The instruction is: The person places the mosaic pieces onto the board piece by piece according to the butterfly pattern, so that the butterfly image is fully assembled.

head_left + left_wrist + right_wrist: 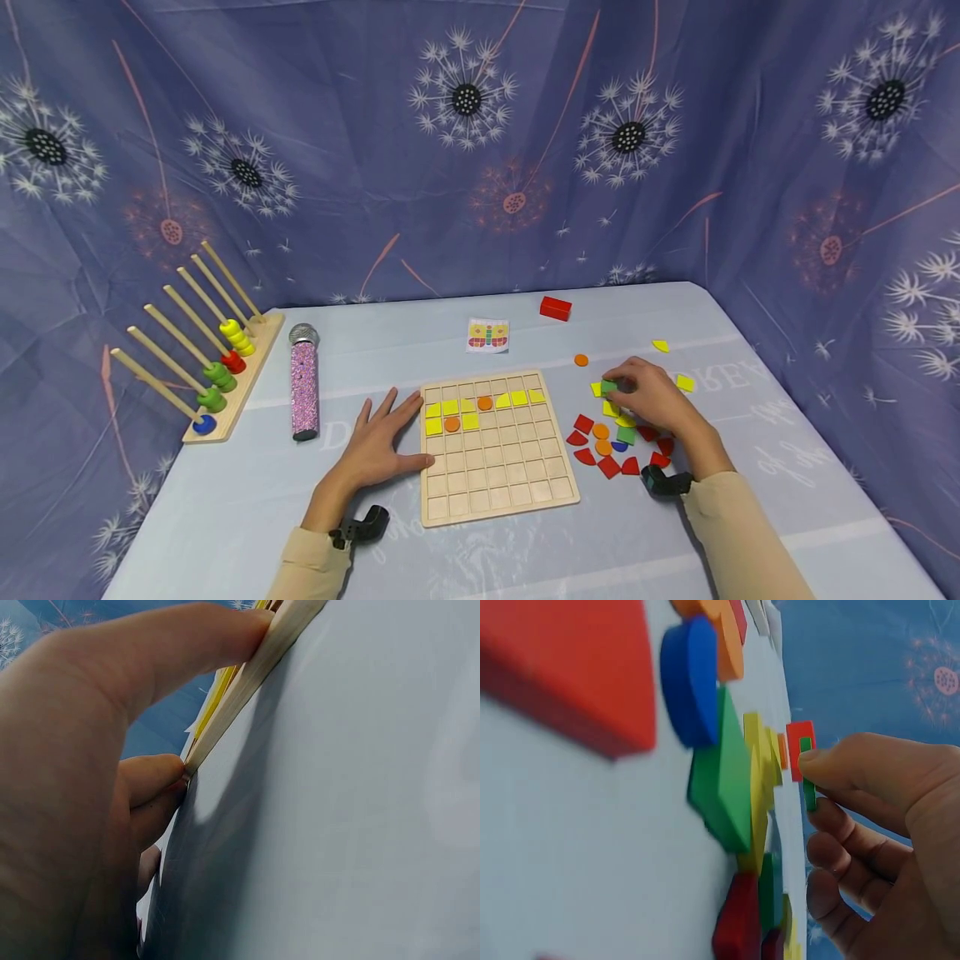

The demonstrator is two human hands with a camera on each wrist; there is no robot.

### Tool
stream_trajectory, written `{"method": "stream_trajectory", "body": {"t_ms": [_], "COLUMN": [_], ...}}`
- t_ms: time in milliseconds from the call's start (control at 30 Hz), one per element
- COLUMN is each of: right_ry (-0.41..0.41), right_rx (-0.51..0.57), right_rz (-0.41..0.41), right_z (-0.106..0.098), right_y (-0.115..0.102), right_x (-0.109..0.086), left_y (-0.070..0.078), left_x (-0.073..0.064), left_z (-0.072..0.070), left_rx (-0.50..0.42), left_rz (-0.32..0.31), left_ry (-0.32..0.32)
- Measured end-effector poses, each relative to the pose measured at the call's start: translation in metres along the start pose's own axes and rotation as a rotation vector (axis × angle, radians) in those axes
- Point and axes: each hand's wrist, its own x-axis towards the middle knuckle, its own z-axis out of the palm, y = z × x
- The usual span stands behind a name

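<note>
A wooden grid board (498,477) lies on the table, with yellow tiles (450,407) and orange discs (452,425) in its upper rows. My left hand (372,450) is spread along the board's left side. In the left wrist view its thumb (225,637) rests at the wooden edge. Over the loose pieces, my right hand (660,398) pinches a green square tile (808,776) between thumb and fingers, raised off the table in the right wrist view. Below that hand lie another green tile (626,435), red pieces (609,467), a blue piece (619,447) and orange discs (603,447).
Behind the board lies a butterfly pattern card (488,335), with a red block (556,308) to its right. A glittery pink microphone (304,387) and a wooden peg stand with coloured beads (238,398) occupy the left side. A patterned curtain (360,150) hangs behind the table.
</note>
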Motion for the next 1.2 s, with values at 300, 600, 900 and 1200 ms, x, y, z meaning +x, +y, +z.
{"method": "stream_trajectory", "body": {"t_ms": [300,600,900,1200], "right_ry": [-0.016,-0.042,-0.076,-0.104], "right_rx": [-0.017,-0.073,-0.103,-0.091], "right_rz": [-0.053,-0.134,-0.163,-0.212], "right_z": [0.006,0.018,0.035,0.048], "right_y": [-0.022,-0.043,-0.059,-0.079], "right_x": [0.006,0.012,0.019,0.024], "left_y": [-0.002,-0.003,-0.003,-0.003], "left_x": [0.0,0.0,0.0,0.0], "left_z": [0.001,0.001,0.001,0.002], "left_rx": [-0.004,-0.006,-0.007,-0.003], "left_rz": [0.0,-0.002,-0.003,-0.013], "left_ry": [-0.004,0.001,-0.002,-0.008]}}
